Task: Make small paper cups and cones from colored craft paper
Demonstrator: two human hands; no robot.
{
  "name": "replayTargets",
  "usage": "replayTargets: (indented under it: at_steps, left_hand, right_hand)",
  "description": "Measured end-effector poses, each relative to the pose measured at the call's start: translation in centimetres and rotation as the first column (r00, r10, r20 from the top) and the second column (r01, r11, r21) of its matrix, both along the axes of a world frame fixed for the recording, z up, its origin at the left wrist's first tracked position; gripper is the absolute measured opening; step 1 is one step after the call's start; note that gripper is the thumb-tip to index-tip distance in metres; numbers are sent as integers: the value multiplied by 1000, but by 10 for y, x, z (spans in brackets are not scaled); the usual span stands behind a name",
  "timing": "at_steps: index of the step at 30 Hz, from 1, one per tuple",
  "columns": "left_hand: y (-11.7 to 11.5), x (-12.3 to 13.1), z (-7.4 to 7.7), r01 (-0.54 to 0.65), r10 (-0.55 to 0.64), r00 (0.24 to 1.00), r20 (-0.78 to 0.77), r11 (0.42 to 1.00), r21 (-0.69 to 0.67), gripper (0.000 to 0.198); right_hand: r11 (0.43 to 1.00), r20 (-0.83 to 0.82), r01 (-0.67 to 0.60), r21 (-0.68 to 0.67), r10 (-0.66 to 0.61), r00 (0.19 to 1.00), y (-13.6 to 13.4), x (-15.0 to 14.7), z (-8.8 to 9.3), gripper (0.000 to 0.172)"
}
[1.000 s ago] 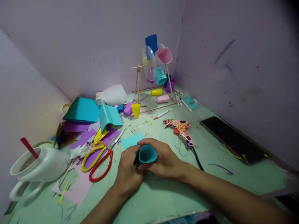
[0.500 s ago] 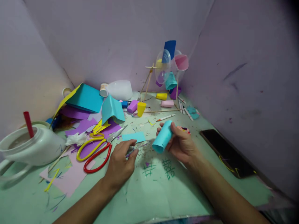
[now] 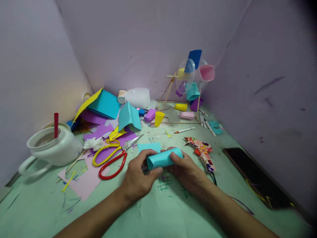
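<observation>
A light-blue rolled paper tube [image 3: 163,159] lies almost level between my two hands, its open end facing left. My right hand [image 3: 187,168] is closed around the tube's right end, thumb on top. At the other end, my left hand [image 3: 141,172] has its thumb below and fingers above and behind, touching the tube. Behind the tube a flat light-blue paper piece [image 3: 149,147] lies on the table. Left of my left hand rest scissors [image 3: 116,155] with one yellow and one red handle, blades apart. A flower-patterned glue gun [image 3: 201,150] lies beyond my right hand.
A wheel of clear discs with coloured paper cups [image 3: 193,91] stands on a stick frame at the back. A white pot [image 3: 58,150] stands left, near paper scraps [image 3: 99,131]. A phone [image 3: 255,178] lies right. Several markers [image 3: 184,130] lie behind.
The tube has turned from slanting to nearly level and moved slightly left. My left hand has come over to its left end. The view has shifted, and the glue gun shows more fully.
</observation>
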State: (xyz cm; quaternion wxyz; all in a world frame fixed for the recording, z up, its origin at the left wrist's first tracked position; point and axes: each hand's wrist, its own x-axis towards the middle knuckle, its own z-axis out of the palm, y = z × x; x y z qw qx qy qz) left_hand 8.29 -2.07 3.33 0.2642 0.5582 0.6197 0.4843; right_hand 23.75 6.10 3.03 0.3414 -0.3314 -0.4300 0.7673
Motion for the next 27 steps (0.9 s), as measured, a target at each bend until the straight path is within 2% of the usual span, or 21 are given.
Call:
replayTargets:
  at_steps: [2,4,6,7,9,11,14,16,21,27]
  left_hand:
    - [1,-13,7,49,-49,996,-73,999,4,31]
    - [0,-24,15,187,-189,972,-143,982,-27,29]
    - [-1,-29,20,324,-331,928,-169,944,-66,28]
    - [-1,-30,22,354,-362,917,-165,932,-74,31]
    - [-1,-26,24,315,-322,939,-121,946,-70,41]
    - [-1,-19,23,196,-197,980,3,977,-85,48]
    - [0,-8,20,87,-55,972,228,987,-134,34]
    - [0,-3,20,73,-37,968,249,988,-136,20]
    - [-3,2,20,-3,14,989,147,997,-80,13]
    - [-1,5,22,-72,89,980,176,992,-101,15]
  right_hand:
    - [963,183,-101,249,56,982,0,4,4,40]
    - [843,328,-239,482,80,941,-1,8,10,39]
    - [730,379,-355,584,142,915,-4,8,15,41]
    - [706,374,-390,592,188,908,-6,8,17,42]
    - [730,321,-412,546,272,907,-9,5,18,41]
    - [814,230,-364,453,287,930,-11,2,15,39]
    - [925,107,-241,294,219,970,-12,-1,7,37]
    - [949,74,-198,244,186,980,-13,-2,2,34]
    - [943,129,-158,294,125,984,-15,-1,3,22]
    - [865,272,-121,488,-19,962,-15,1,11,21]
